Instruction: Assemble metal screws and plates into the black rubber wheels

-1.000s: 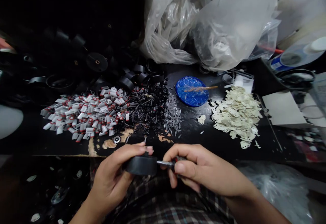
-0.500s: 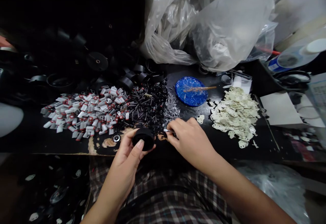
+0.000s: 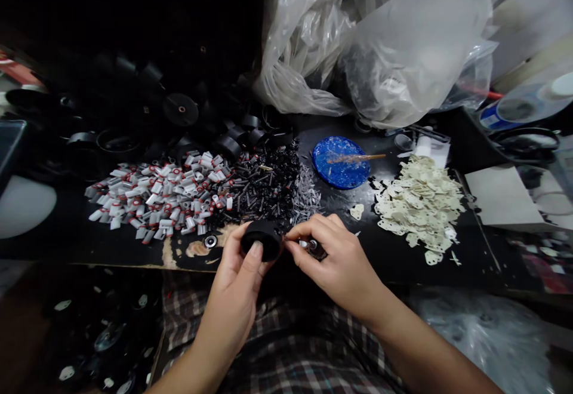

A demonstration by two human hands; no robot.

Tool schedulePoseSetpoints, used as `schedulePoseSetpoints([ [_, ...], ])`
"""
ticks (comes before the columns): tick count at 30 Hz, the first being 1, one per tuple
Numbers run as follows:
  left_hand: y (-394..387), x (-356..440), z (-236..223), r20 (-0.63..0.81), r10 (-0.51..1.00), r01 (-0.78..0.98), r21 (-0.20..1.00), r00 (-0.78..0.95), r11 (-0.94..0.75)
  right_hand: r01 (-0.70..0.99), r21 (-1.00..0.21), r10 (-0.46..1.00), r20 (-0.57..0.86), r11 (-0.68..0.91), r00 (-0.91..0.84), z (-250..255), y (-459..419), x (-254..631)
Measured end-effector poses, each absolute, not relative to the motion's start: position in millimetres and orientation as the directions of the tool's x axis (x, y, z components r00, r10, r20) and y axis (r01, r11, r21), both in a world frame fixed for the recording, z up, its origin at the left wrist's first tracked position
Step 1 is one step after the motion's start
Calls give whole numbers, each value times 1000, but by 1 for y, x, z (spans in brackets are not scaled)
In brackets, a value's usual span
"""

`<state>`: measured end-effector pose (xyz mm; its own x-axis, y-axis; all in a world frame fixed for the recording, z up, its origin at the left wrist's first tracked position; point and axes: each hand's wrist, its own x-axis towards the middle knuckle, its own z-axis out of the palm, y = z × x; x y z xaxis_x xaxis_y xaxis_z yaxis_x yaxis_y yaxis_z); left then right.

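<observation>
My left hand (image 3: 239, 286) grips a round black plastic housing (image 3: 262, 242), thumb inside its hollow, fingers around the outer wall. The open side tilts toward me. Just right of the housing's rim, my right hand (image 3: 329, 248) is closed in a pinch; what its fingertips hold is too small to make out. A small dark and shiny metal piece (image 3: 316, 248) shows within the curled fingers of that hand. Beyond both hands lie a pile of small grey slivers (image 3: 307, 194) and a heap of black springs and small black parts (image 3: 264, 194).
Left is a heap of grey cylinders with red rings (image 3: 165, 194); a metal ring (image 3: 210, 241) lies nearer. A blue lid (image 3: 341, 162) carries a stick. Cream plates (image 3: 421, 203) are heaped right, near a white box (image 3: 501, 197). Plastic bags (image 3: 376, 48) stand behind.
My right hand has come away from the grey slivers toward the housing's right side. The metal piece in its fingers shows more now. The whole view has shifted slightly.
</observation>
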<state>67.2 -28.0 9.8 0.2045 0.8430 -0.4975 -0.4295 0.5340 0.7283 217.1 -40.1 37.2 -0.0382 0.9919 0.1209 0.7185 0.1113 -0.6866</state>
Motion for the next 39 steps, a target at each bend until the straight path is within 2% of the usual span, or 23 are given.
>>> schedulePoseSetpoints([
  [3,-28,65,7,-492,845,-416,736,212,533,721,-681,989,142,128,-41,37,-41,217],
  [7,-30,65,8,-533,804,-447,671,265,592,701,-687,974,221,192,-51,38,-42,217],
  [11,-35,68,10,-556,763,-419,638,330,646,765,-602,961,266,231,-81,36,-41,217],
  [15,-37,71,8,-489,782,-367,696,386,617,804,-541,957,269,247,-113,36,-41,217],
  [20,-32,67,4,-445,815,-275,785,372,554,825,-481,948,247,297,-198,38,-39,217],
  [24,-27,60,1,-484,784,-113,819,389,563,848,-469,967,184,245,-178,39,-40,213],
  [29,-25,60,-8,-549,725,-149,745,415,650,830,-528,983,123,179,-134,43,-48,227],
  [31,-25,62,-9,-564,718,-184,719,407,670,838,-537,992,116,96,-39,46,-52,247],
  [32,-25,63,-8,-570,724,-204,712,389,671,862,-506,992,116,18,47,47,-54,259],
  [34,-26,65,-6,-580,739,-241,706,343,666,921,-354,974,96,-161,207,43,-54,284],
  [35,-26,66,-6,-587,741,-251,702,325,666,939,-275,970,71,-206,233,39,-53,295],
  [37,-26,67,-6,-611,734,-255,690,297,678,963,-162,975,24,-214,221,30,-50,311],
  [39,-27,67,-6,-628,724,-255,678,284,689,974,-127,982,6,-188,190,22,-49,320],
])
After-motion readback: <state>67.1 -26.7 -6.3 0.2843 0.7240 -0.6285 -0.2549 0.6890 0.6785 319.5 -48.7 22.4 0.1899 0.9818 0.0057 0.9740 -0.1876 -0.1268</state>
